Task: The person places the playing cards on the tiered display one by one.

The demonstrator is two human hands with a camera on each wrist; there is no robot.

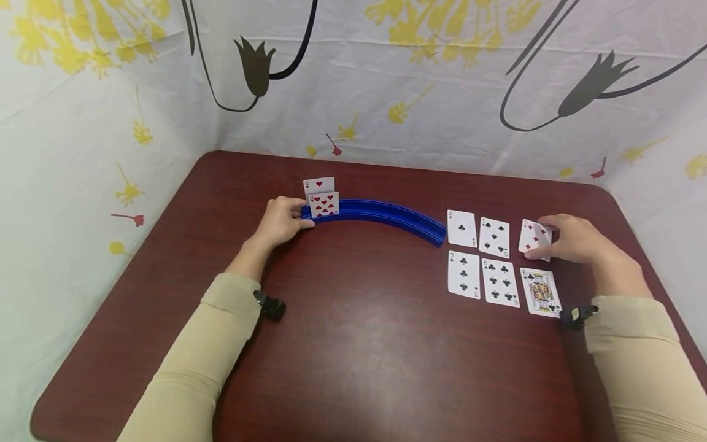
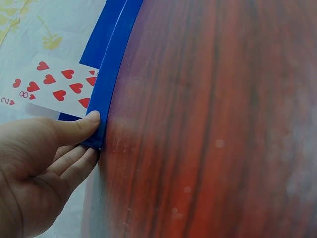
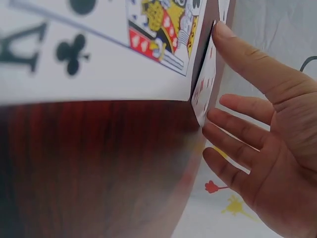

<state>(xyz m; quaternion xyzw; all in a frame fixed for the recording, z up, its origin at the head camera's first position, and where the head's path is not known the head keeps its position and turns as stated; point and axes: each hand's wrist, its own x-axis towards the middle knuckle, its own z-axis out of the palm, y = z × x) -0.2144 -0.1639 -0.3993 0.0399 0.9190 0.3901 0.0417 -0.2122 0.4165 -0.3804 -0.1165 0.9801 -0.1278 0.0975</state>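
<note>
My left hand (image 1: 278, 222) grips the left end of a curved blue card holder (image 1: 386, 212), thumb on its near wall and fingers round the end. Two cards stand in its slots beside that hand: an eight of hearts (image 1: 324, 204) in front, a two of hearts (image 1: 318, 183) behind. At the right, my right hand (image 1: 580, 240) holds a diamonds card (image 1: 533, 234) by its edges, thumb at the near edge and fingers at the far right side. Part of this card is hidden by the hand. The king of clubs (image 1: 541, 293) lies face up just nearer than it.
Face up left of my right hand lie the ace of clubs (image 1: 461, 228), five of spades (image 1: 494, 237), three of clubs (image 1: 464, 275) and six of clubs (image 1: 499, 282). The reddish-brown table (image 1: 364, 356) has rounded corners. A patterned white curtain (image 1: 353, 92) hangs behind and beside it.
</note>
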